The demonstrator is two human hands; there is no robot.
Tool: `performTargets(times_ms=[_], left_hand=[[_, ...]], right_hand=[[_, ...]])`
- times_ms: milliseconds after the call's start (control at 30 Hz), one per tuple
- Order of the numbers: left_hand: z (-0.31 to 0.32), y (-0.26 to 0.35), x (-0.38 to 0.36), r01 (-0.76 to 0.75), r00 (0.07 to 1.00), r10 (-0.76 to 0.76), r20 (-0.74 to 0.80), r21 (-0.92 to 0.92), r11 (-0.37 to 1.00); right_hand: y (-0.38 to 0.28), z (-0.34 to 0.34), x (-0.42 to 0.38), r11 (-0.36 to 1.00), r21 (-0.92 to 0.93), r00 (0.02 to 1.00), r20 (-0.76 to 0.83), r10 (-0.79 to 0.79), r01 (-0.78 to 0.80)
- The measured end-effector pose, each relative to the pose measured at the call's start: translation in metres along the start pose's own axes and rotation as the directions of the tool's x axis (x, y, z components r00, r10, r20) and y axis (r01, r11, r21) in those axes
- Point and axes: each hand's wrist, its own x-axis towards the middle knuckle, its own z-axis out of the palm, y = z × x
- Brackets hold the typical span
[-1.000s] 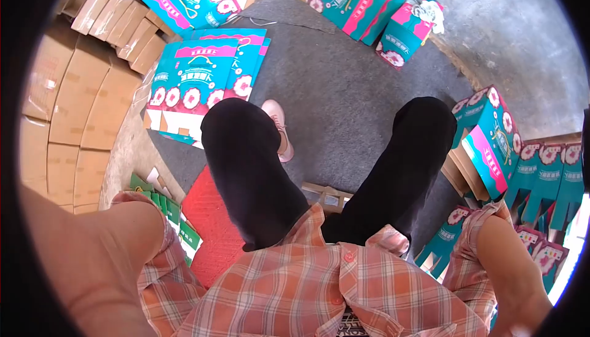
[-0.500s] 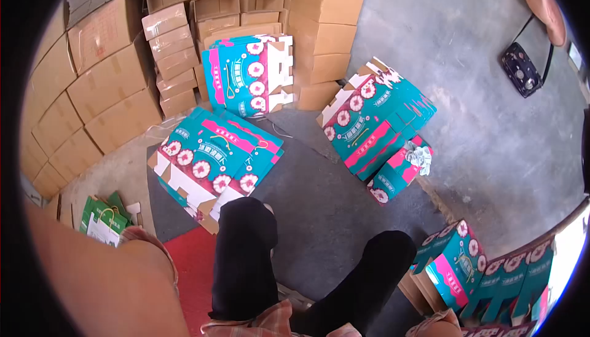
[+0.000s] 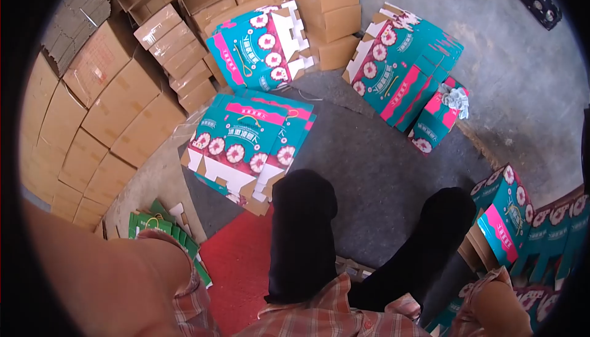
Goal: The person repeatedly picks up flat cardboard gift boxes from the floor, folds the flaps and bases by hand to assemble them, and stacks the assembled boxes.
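Note:
Neither of my hands shows in the head view. My bent left arm (image 3: 123,269) fills the lower left, close to the camera and blurred, its hand hidden. At the lower right, my right forearm (image 3: 501,309) leaves a plaid sleeve, with the hand out of sight. In front of my black-trousered knees lies a stack of flat teal-and-pink printed cartons (image 3: 236,131). Folded-up teal boxes (image 3: 510,214) stand nearest my right arm. Green paper bags (image 3: 153,221) lie beside my left arm.
Brown cardboard boxes (image 3: 114,113) are piled along the left and back. Another flat carton stack (image 3: 249,45) leans there. More flat cartons (image 3: 396,70) lie right of centre, beside a small teal box (image 3: 430,122) topped with crumpled paper (image 3: 455,101). A dark patterned bag (image 3: 536,0) is at the upper right.
The view has turned, so the cartons and my knees appear farther right, and most of them higher. More of my right forearm shows. A tan shape by the dark bag has left the frame.

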Motion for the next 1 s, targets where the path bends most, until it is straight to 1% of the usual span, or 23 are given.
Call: performTargets(times_ms=[67,233,400,533,600,667,733,767,800,833,867,900,933,967,1000], left_hand=[[0.0,-0.005,0.0,0.004,1.0,-0.004,-0.003,0.011,1.0],[-0.005,-0.002,0.004,-0.037,0.998,0.04,-0.046,0.044,0.998],[-0.011,-0.001,-0.011,0.009,0.999,-0.008,-0.033,0.031,0.999],[-0.02,-0.003,-0.027,0.062,0.996,-0.059,-0.066,0.033,0.998],[-0.025,-0.004,-0.035,0.075,0.992,-0.069,-0.11,0.057,0.996],[-0.028,-0.007,-0.048,0.104,0.978,-0.089,-0.19,0.073,0.992],[-0.03,-0.013,-0.068,0.192,0.933,-0.148,-0.329,0.106,0.976],[-0.029,-0.019,-0.082,0.282,0.891,-0.215,-0.401,0.116,0.952],[-0.026,-0.023,-0.1,0.401,0.83,-0.304,-0.468,0.12,0.908],[-0.021,-0.027,-0.124,0.563,0.73,-0.437,-0.525,0.099,0.821],[-0.011,-0.031,-0.155,0.743,0.582,-0.596,-0.554,0.063,0.667],[0.0,-0.033,-0.192,0.89,0.396,-0.75,-0.53,0.022,0.455],[0.011,-0.028,-0.233,0.968,0.241,-0.844,-0.479,0.052,0.246],[0.012,-0.02,-0.295,0.986,-0.122,-0.916,-0.383,0.06,-0.156],[0.019,-0.006,-0.379,0.94,-0.316,-0.904,-0.287,-0.222,-0.258]], right_hand=[[0.006,0.001,0.003,1.0,-0.016,1.0,-0.008,-0.011,0.011],[0.015,0.005,0.003,0.997,-0.055,0.999,0.002,-0.053,0.053],[0.015,0.01,-0.01,0.995,-0.1,1.0,-0.017,-0.011,0.009],[0.008,0.011,-0.018,0.986,-0.166,0.999,-0.047,0.008,-0.016],[0.006,0.008,-0.026,0.976,-0.217,0.998,-0.054,0.013,-0.024],[0.006,-0.001,-0.033,0.953,-0.295,0.998,-0.039,0.054,-0.064],[0.02,0.003,-0.031,0.925,-0.364,0.989,0.047,0.141,-0.114],[0.035,0.013,-0.027,0.899,-0.413,0.968,0.126,0.216,-0.147],[0.052,0.022,-0.026,0.867,-0.468,0.933,0.208,0.295,-0.17],[0.067,0.029,-0.025,0.838,-0.516,0.888,0.281,0.363,-0.179],[0.083,0.031,-0.027,0.81,-0.557,0.837,0.344,0.425,-0.183],[0.099,0.028,-0.033,0.793,-0.586,0.768,0.426,0.478,-0.168],[0.113,0.024,-0.039,0.774,-0.616,0.685,0.501,0.528,-0.147],[0.123,0.023,-0.047,0.779,-0.61,0.682,0.508,0.527,-0.148],[0.13,0.023,-0.056,0.673,-0.697,0.536,0.479,0.695,-0.248]])
